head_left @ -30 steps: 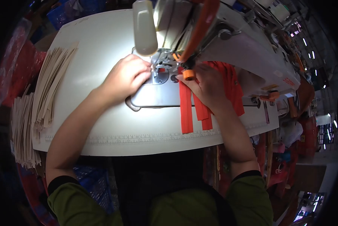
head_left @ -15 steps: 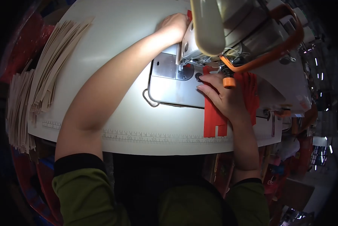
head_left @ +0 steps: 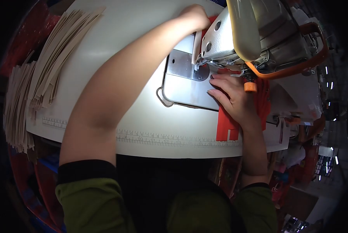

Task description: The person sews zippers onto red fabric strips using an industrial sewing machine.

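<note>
My left hand (head_left: pixel 196 17) is at the far side of the sewing machine (head_left: pixel 220 39), fingers curled and partly hidden, closed at a piece of red fabric (head_left: pixel 212 18). A pale strip (head_left: pixel 196 46) runs from near that hand down to the presser foot (head_left: pixel 197 66). On the near side my right hand (head_left: pixel 238 97) lies over several red fabric strips (head_left: pixel 225 124), thumb and fingers apart, fingertips at the edge of the metal bed plate (head_left: pixel 181 87). The strips' cut ends hang toward the table's front edge, and the part under the palm is hidden.
Bundles of pale strips (head_left: pixel 57 58) lie on the left of the white table (head_left: pixel 143 112), some over its edge. A printed ruler (head_left: pixel 166 139) runs along the front. An orange guard (head_left: pixel 294 73) and an orange knob (head_left: pixel 250 87) stick out above my right hand.
The view has shifted, so the machine and both hands appear further right. My left hand is slightly further from the needle, and more of the pale strip shows. My right hand stays on the red strips.
</note>
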Motion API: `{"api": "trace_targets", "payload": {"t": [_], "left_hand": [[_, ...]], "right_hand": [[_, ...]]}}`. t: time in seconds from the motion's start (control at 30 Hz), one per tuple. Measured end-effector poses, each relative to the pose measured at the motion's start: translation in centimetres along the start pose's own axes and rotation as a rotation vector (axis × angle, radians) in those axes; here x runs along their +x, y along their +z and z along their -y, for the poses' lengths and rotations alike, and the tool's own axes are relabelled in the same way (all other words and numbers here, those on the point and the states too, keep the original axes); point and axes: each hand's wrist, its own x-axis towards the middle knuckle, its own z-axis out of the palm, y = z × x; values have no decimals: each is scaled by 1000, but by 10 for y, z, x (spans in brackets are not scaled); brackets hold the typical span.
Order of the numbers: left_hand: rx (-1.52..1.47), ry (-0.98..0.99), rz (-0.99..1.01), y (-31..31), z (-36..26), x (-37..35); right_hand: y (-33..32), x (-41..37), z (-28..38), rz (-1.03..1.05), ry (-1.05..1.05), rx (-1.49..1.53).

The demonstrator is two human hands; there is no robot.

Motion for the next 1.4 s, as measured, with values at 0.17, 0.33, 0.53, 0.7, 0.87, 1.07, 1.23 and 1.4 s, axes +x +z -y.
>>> {"api": "trace_targets", "payload": {"t": [0.17, 0.33, 0.53, 0.7, 0.87, 1.07, 1.23, 1.4], "left_hand": [[-172, 29, 55, -20, 29, -18], [-340, 28, 103, -42, 50, -49], [-556, 59, 163, -54, 59, -47], [-722, 95, 213, -62, 59, -59], [-865, 117, 251, -72, 58, -62], [-1047, 121, 296, -84, 60, -64], [-1204, 119, 350, -92, 56, -71], [-1318, 126, 411, -96, 50, -80]], "right_hand": [[0, -2, 2, 20, -1, -5], [0, -2, 1, 28, 13, 4], [-4, -2, 4, 65, 66, -6], [-6, -2, 7, 118, 119, -13], [-9, -1, 7, 161, 132, -4], [-8, -5, 7, 178, 172, 4], [-4, -23, -5, 157, 244, 44], [-5, -29, -4, 202, 320, -31]]}}
